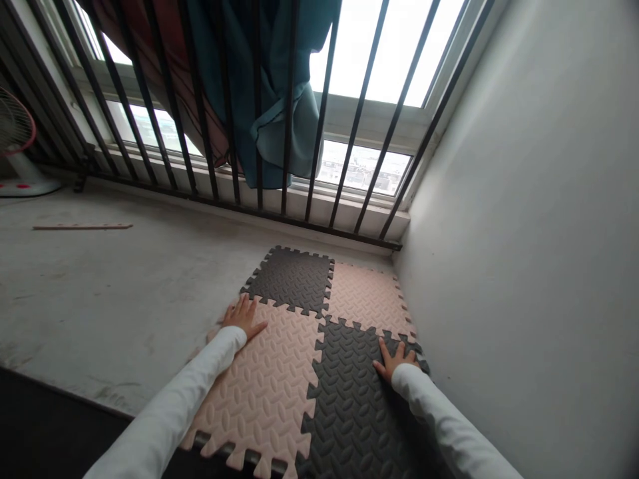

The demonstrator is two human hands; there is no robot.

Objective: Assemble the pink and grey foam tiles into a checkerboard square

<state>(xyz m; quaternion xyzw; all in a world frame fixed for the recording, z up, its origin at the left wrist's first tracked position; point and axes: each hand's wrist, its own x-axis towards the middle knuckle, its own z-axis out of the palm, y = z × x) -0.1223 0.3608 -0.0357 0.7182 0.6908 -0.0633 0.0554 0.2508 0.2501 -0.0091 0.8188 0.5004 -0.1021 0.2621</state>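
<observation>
Where a barred window [359,60] fills the top of the frame and a grey wall [529,219] closes the right side, a concrete floor [100,286] carries four interlocking foam mat tiles [319,319] at lower centre, pink and dark grey in checker order, against the wall. A teal curtain [269,113] hangs behind the bars; a pedestal fan [17,143] stands at upper left, and a wooden strip [82,227] lies on the floor below it. The tiles appear light, soft and flexible, so they would probably bend if lifted by one corner; a broad hold along a toothed edge seems best. The left hand [243,317] lies open and palm-down on the near pink tile [254,386]; the right hand [394,359], equally open, rests on the near dark grey tile [354,412]. Neither grips anything.
</observation>
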